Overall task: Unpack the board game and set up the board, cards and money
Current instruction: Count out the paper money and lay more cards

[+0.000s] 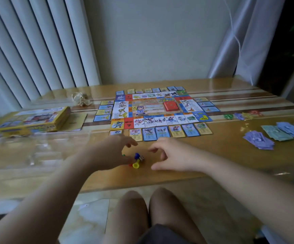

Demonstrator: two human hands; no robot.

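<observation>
The game board (153, 108) lies flat on the wooden table (213, 155), ringed by property cards (162, 132), with a red card deck (171, 106) near its centre. Paper money (281, 132) sits in piles at the right. Near the front edge lie a yellow pawn (136, 164), a blue pawn (136, 155) and a small die (141, 158). My left hand (112, 152) hovers just left of them with fingers loosely curled, holding nothing I can see. My right hand (169, 154) rests on the table to their right, fingers relaxed and spread.
The yellow game box (33, 120) and a booklet (76, 122) lie at the left. A crumpled paper ball (81, 99) sits behind them. Small coloured tokens (241, 116) lie right of the board. Clear plastic wrap (37, 148) covers the left front. My knees are below the table edge.
</observation>
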